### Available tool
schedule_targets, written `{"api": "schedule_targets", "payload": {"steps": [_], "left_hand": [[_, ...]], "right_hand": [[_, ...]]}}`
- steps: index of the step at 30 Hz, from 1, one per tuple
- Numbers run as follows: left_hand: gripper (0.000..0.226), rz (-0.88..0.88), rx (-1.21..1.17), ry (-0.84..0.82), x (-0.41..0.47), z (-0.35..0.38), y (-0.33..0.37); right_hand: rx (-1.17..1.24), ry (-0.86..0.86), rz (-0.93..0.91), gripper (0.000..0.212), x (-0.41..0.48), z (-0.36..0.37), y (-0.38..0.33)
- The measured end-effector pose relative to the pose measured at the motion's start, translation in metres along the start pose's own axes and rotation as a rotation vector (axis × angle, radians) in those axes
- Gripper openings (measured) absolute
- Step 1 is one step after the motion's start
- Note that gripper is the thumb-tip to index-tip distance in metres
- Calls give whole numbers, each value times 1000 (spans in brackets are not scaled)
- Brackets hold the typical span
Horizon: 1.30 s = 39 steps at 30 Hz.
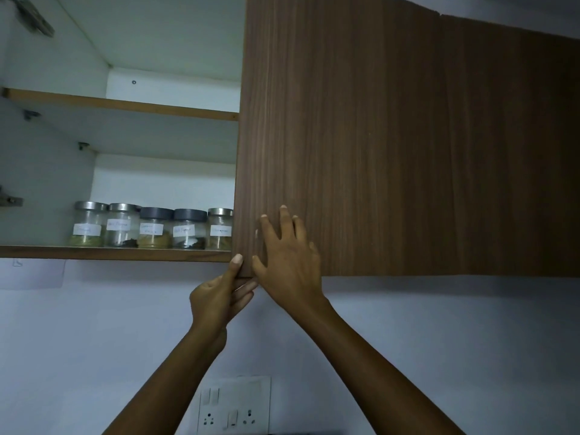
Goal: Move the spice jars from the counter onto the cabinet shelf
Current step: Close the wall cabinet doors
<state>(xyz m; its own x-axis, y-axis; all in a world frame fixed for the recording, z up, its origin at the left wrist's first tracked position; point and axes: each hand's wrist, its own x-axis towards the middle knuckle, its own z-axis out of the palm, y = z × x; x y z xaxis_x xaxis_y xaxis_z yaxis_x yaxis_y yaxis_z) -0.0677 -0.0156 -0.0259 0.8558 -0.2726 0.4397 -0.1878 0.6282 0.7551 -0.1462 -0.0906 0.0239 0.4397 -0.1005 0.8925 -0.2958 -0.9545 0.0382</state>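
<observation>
Several glass spice jars (152, 226) with white labels and metal or dark lids stand in a row on the lower cabinet shelf (113, 253). The rightmost jar is partly hidden by the brown wooden cabinet door (392, 136). My left hand (219, 296) pinches the door's bottom left corner, thumb on the front and fingers underneath. My right hand (287, 255) lies flat against the door's front face just to the right, fingers spread and straight. Neither hand holds a jar.
An upper shelf (125, 105) spans the open cabinet. Metal hinges (12, 200) sit on the left inner wall. Below the cabinet is a pale wall with a white switch and socket plate (233, 406). The counter is out of view.
</observation>
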Motion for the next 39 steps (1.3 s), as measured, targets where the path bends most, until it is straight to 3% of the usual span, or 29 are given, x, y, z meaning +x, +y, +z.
{"api": "schedule_targets", "payload": {"steps": [5,18,29,34,37,39], "left_hand": [[41,93,239,86,18,-8,-12],[37,80,345,33,45,-10,-23],[38,81,397,42,53,-13,-26],[36,76,456,33,53,-16,-24],[30,281,717,146,49,-14,-27],[18,679,1001,315,44,-12,-30]], "right_hand": [[-45,-63,-35,70,-3,22,19],[-136,-77,-67,74,9,49,36],[-189,109,-46,78,6,80,43],[-171,137,-59,94,-3,95,44],[-169,90,-57,110,-5,103,42],[-177,59,-29,121,-7,108,37]]}}
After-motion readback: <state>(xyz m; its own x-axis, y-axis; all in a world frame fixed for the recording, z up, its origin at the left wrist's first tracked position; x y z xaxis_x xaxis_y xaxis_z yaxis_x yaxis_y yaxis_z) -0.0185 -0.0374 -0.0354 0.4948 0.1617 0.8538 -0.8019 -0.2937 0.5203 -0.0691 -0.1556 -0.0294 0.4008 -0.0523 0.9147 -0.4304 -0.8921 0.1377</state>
